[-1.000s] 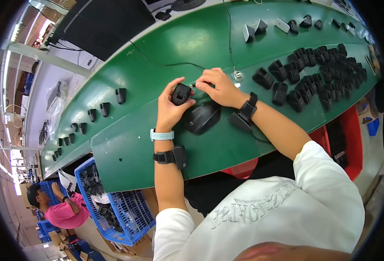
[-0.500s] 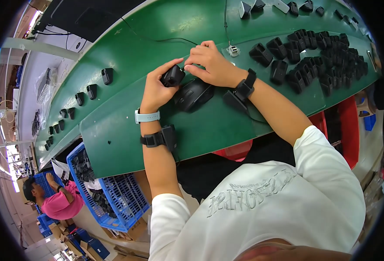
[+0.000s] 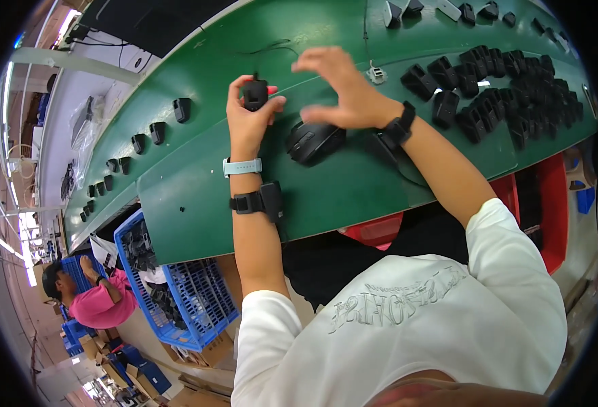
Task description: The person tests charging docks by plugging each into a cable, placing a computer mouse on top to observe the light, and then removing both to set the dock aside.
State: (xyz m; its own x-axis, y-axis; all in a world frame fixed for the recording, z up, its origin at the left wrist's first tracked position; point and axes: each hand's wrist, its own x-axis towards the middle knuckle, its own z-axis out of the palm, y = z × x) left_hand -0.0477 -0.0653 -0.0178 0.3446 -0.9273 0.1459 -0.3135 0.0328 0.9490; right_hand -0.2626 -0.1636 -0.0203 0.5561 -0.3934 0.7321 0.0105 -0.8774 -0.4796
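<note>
My left hand point(image 3: 246, 129) is closed around a small black boxy device point(image 3: 255, 96) with a dark recess in its face. A thin black cable point(image 3: 268, 49) runs from the device's upper end across the table. To its right, my right hand point(image 3: 354, 98) is open with thumb and fingers apart, its fingertips smeared by motion, nothing held. Below the right hand's thumb, a larger black rounded object, shaped like a computer mouse point(image 3: 316, 142), rests on the green table point(image 3: 197, 183).
Several black devices point(image 3: 446, 108) crowd the right side, and a row of them point(image 3: 157, 133) lines the far left. A white connector point(image 3: 376, 74) hangs on a cable. Blue crates point(image 3: 201, 292) stand by the table's left end, near a person in pink point(image 3: 106, 305). Red bins point(image 3: 553, 210) are at right.
My right hand has come off the device, opened and moved right. The left hand has shifted slightly left and up, turning the device upright, with its cable end pointing away.
</note>
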